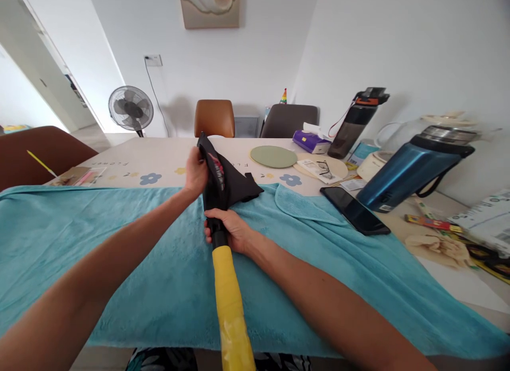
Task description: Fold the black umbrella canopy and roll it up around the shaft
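A long thing with a yellow-wrapped handle [230,302] points up and away from me, its near end cut off by the bottom edge. My right hand [231,227] is closed around its black part just above the yellow wrap. Beyond that, black fabric [238,179] with a pale and reddish print fans out to the right in a pointed flap; I cannot tell its exact kind. My left hand [196,171] grips the fabric's left side higher up, fingertips partly hidden. Both hands are over the turquoise towel [159,286] spread on the table.
To the right are a black phone [354,210], a blue flask [412,169], a dark bottle [354,124], a purple tissue pack [311,141] and glasses [324,169]. A green round mat [273,156] lies behind. Chairs and a fan [130,108] stand beyond the table.
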{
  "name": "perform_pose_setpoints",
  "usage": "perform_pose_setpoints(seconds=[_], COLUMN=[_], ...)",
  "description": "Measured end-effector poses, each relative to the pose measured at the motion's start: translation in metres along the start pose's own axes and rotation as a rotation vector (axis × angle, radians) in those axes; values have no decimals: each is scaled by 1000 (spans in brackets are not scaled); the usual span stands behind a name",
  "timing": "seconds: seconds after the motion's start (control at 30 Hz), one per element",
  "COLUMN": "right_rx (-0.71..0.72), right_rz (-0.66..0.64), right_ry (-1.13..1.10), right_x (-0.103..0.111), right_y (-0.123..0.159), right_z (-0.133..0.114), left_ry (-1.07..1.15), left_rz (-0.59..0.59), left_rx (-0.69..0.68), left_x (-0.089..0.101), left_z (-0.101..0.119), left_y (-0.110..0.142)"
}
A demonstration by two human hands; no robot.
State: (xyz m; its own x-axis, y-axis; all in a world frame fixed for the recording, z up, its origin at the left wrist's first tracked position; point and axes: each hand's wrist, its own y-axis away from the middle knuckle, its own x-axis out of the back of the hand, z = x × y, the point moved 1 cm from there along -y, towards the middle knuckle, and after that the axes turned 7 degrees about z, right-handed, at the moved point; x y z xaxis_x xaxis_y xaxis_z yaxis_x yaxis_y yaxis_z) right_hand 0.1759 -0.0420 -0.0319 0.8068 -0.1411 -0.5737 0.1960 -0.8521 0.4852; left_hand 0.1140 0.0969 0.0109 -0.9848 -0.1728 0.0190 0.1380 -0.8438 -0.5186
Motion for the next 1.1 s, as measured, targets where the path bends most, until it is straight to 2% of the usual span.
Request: perform_pose_setpoints(seconds=[0.1, 0.2, 0.27, 0.33, 0.4, 0.47, 0.67, 0.83, 0.93, 1.1], right_rx=[-5, 3, 0, -3, -2, -12, -11, -8, -27, -28], right_rz=[-9, -17, -19, -17, -15, -8, 13, 27, 50, 69], right_ry=[-21, -35, -35, -31, -36, -47, -40, -36, -31, -26], right_x=[2, 2, 3, 2, 2, 1, -2, -3, -4, -4], right_y=[-1, -2, -2, -2, -1, 0, 2, 4, 5, 8], right_z=[0, 0, 1, 1, 0, -1, -1, -1, -3, -7], left_ry=[-34, -135, -242, -278, -277, -311, -727, -1036, -1068, -1039], left_rz=[79, -67, -214, -295, -327, -349, -514, -655, -740, -729], left_rx=[-21, 13, 143, 250, 283, 244, -97, -244, -307, -274], left_x=[34, 67, 83, 93, 97, 97, 98, 97, 94, 94], left_z=[-9, -25, -39, -52, -59, -60, -63, -64, -60, -56], left_y=[-15, -19, -16, -13, -11, -12, -16, -12, -7, -4])
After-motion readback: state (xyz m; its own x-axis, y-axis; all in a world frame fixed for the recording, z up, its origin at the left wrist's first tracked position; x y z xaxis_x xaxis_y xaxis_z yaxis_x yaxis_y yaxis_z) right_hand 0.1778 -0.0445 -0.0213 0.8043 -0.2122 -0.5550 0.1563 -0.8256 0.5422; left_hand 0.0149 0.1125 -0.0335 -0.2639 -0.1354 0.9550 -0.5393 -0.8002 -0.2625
